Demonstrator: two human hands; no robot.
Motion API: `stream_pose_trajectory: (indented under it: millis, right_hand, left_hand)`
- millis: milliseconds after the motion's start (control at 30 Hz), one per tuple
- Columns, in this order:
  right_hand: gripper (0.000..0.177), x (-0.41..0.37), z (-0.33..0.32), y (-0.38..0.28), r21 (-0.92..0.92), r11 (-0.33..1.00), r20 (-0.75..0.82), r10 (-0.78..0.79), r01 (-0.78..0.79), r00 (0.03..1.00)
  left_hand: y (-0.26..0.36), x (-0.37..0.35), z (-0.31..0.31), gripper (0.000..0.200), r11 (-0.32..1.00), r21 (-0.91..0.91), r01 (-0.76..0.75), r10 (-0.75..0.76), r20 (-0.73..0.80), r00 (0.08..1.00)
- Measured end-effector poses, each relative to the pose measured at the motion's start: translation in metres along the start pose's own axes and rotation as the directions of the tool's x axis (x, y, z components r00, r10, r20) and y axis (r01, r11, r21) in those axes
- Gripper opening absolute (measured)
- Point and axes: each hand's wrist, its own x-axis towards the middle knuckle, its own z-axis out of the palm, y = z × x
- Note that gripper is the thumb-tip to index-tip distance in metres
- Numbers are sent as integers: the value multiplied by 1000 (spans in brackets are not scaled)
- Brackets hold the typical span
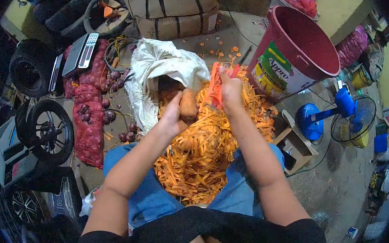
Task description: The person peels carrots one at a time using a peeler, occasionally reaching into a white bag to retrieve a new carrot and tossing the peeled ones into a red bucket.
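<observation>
My left hand is wrapped round a carrot, which points up and away from me. In my right hand is an orange peeler, just right of the carrot and apart from it. A knife with a red handle and dark blade sticks out beyond the right hand; the hand hides part of its handle. Below both hands, a large heap of carrot peelings lies between my knees. Behind the carrot, a white woven sack gapes toward me, its inside dark.
A tall red bucket stands right of the heap, near a blue fan and a cardboard box. Red net bags of onions lie left, with a scale on top. Carrot slices are scattered behind.
</observation>
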Motion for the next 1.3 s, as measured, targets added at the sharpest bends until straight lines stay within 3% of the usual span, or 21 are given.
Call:
stream_pose_trajectory:
  millis: [100,167,233,300,367,433,500,533,600,667,700,733,800,833,900,1000,1100,1167,1233,1267,1300]
  right_hand:
    - [21,-8,7,7,-103,994,-36,39,-43,999]
    - [23,-13,10,17,-267,963,-38,-34,22,999]
    - [25,-14,15,21,-370,928,-33,-68,51,997]
    - [24,-18,21,17,-323,941,-17,-113,102,993]
    - [23,-18,21,20,-287,948,-3,-145,138,989]
    - [19,-10,19,28,-469,816,39,-362,336,932]
    - [22,11,14,26,-497,796,-46,-421,345,906]
    - [26,25,8,23,-521,778,-135,-482,352,866]
    - [25,58,-16,15,-658,723,-239,-465,210,852]
    - [24,60,-18,15,-574,803,-260,-364,160,894]
    - [24,53,-13,7,-484,869,-263,-257,103,930]
    - [24,38,0,1,-488,867,-253,-256,105,933]
    - [22,-1,31,1,-512,813,-20,-334,277,942]
    - [22,-9,36,8,-514,811,-16,-334,279,942]
    - [21,-19,39,19,-501,761,156,-389,412,908]
    - [20,-7,31,22,-565,659,145,-513,496,846]
    - [19,47,-9,11,-665,677,-142,-529,315,837]
    - [19,54,-21,5,-669,703,-236,-507,240,829]
    - [18,40,-10,-15,-506,859,-310,-262,75,914]
    - [18,31,-3,-15,-508,858,-306,-265,78,914]
    - [18,17,9,-10,-472,849,-157,-345,237,925]
  left_hand:
    - [-14,2,-5,37,997,26,78,-81,135,988]
    - [-20,2,-10,38,993,1,118,-116,230,966]
    - [-19,-2,-4,37,996,-7,88,-85,218,972]
    - [-18,0,5,37,995,-88,42,-32,118,993]
    - [-17,0,5,36,997,-62,47,-38,143,989]
    - [-13,0,1,36,998,-39,40,-33,165,986]
    - [-7,-1,-2,39,947,322,10,-75,193,978]
    - [-5,-10,2,39,947,320,13,-77,190,979]
    - [-3,-30,12,39,853,522,21,-151,207,966]
    - [-2,-22,6,38,901,428,75,-168,185,968]
    - [0,-14,2,38,940,334,68,-117,129,985]
    - [3,-5,-2,38,970,237,50,-68,68,995]
    - [2,5,-6,37,990,136,43,-54,81,995]
    - [2,6,-5,38,991,132,26,-40,100,994]
    - [-1,6,-6,38,991,130,17,-33,118,992]
    - [-3,-2,-5,38,966,257,-32,-13,170,985]
    - [-12,-24,9,37,819,573,-20,-105,184,977]
    - [-10,-22,10,37,874,484,50,-139,148,979]
    - [-5,-10,5,36,938,323,124,-176,137,975]
    - [-3,-2,0,36,939,321,120,-173,139,975]
    - [-3,5,-5,36,956,267,119,-168,169,971]
